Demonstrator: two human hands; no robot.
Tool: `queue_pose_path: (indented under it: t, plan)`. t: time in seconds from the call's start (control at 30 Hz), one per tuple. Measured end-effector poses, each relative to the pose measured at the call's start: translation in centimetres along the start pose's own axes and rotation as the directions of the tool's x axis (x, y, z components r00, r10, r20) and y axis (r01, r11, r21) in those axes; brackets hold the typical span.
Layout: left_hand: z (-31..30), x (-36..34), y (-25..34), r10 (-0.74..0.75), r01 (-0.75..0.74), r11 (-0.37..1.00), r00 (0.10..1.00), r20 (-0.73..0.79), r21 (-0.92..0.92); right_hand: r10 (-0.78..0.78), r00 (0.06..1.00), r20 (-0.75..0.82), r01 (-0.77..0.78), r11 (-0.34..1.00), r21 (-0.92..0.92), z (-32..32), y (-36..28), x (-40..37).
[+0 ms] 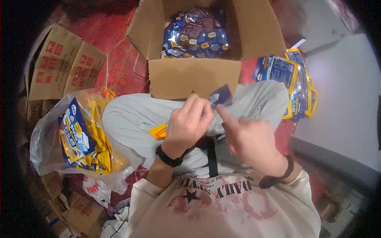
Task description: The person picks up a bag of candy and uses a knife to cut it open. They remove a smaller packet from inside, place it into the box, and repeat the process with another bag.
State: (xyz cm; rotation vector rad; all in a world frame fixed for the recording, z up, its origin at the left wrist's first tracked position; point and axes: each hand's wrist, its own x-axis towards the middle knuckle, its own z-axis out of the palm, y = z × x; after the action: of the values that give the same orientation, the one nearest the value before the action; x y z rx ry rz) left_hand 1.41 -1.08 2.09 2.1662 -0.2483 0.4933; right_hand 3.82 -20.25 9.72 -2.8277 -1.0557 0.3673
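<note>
My left hand has its fingers closed in a pinch at the lower left edge of a small dark blue packet with a white mark. The packet sits above my lap, overlapping the near flap of the carton. My right hand comes in from the other side. Its index finger is stretched out with the tip at the packet's lower edge, while the other fingers curl under. A yellow packet corner shows on my lap behind the left wrist; the rest of it is hidden by that hand.
An open cardboard carton with many shiny blue packets stands ahead. On the left, a clear plastic bag holds yellow-and-blue milk candy pouches. More pouches lie at the right, beside a pale panel. Printed cardboard leans far left.
</note>
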Motion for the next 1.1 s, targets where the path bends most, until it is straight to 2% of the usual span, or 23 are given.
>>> queue_pose_path:
  t: [0.07, 0.13, 0.17, 0.2, 0.27, 0.4, 0.47, 0.5, 0.53, 0.57, 0.6, 0.67, 0.73, 0.87, 1.0, 1.1]
  plan:
    - [-1.4, 0.5, 0.7, -0.028, 0.028, 1.000, 0.999, -0.018, 0.010, -0.032, 0.999, -0.038, 0.033, 0.999, 0.021, -0.7, -0.2, 0.0]
    - [-3.2, 1.2, 1.7, 0.006, 0.004, 0.995, 0.994, -0.109, 0.097, -0.059, 0.996, -0.062, 0.060, 0.998, 0.021, -1.8, -0.9, 0.0]
    - [-3.8, 1.3, 2.0, -0.059, 0.066, 0.997, 0.988, -0.142, 0.045, -0.069, 0.990, -0.127, 0.072, 0.997, 0.026, -2.0, -1.4, 0.1]
    - [-4.4, 1.4, 2.1, -0.053, 0.064, 0.996, 0.987, -0.152, 0.069, -0.080, 0.978, -0.193, 0.088, 0.996, 0.032, -2.3, -1.8, 0.4]
    - [-5.6, 1.4, 2.4, -0.022, 0.058, 0.988, 0.968, -0.248, 0.140, -0.121, 0.967, -0.223, 0.137, 0.989, 0.058, -2.6, -2.5, 0.7]
    - [-7.7, 0.7, 3.2, -0.077, 0.155, 0.968, 0.930, -0.359, 0.196, -0.204, 0.932, -0.300, 0.227, 0.973, 0.045, -2.8, -4.0, 1.8]
    - [-8.1, 0.6, 3.1, -0.015, 0.129, 0.952, 0.926, -0.377, 0.277, -0.210, 0.897, -0.388, 0.259, 0.963, 0.078, -2.4, -4.4, 2.6]
    - [-8.2, 0.4, 3.1, -0.080, 0.184, 0.956, 0.914, -0.398, 0.230, -0.166, 0.916, -0.365, 0.237, 0.958, 0.160, -2.7, -4.8, 2.9]
    - [-8.4, 0.3, 3.0, -0.147, 0.238, 0.955, 0.898, -0.415, 0.178, -0.175, 0.911, -0.373, 0.249, 0.955, 0.161, -2.7, -4.8, 3.3]
    - [-8.7, 0.3, 2.7, -0.110, 0.222, 0.939, 0.918, -0.382, 0.262, -0.200, 0.910, -0.364, 0.268, 0.952, 0.146, -2.5, -4.7, 3.6]
    - [-9.0, 0.4, 2.7, -0.104, 0.220, 0.937, 0.917, -0.385, 0.270, -0.223, 0.908, -0.355, 0.284, 0.950, 0.132, -2.4, -4.5, 4.0]
    - [-9.4, 0.4, 3.0, -0.216, 0.326, 0.898, 0.912, -0.348, 0.297, -0.222, 0.916, -0.334, 0.295, 0.937, 0.186, -2.2, -4.3, 4.9]
    - [-9.7, 0.3, 2.9, -0.225, 0.332, 0.890, 0.915, -0.333, 0.312, -0.203, 0.922, -0.329, 0.312, 0.893, 0.324, -1.7, -4.0, 5.6]
    - [-9.9, 0.0, 2.2, -0.214, 0.298, 0.916, 0.930, -0.300, 0.268, -0.208, 0.886, -0.416, 0.369, 0.858, 0.357, -0.6, -4.3, 6.7]
    - [-11.6, -0.3, 2.7, -0.254, 0.313, 0.885, 0.945, -0.208, 0.345, -0.233, 0.875, -0.424, 0.397, 0.846, 0.355, -1.1, -4.8, 6.9]
    - [-12.2, -0.6, 2.8, -0.260, 0.302, 0.897, 0.951, -0.168, 0.323, -0.294, 0.832, -0.471, 0.439, 0.868, 0.233, -0.8, -5.2, 6.9]
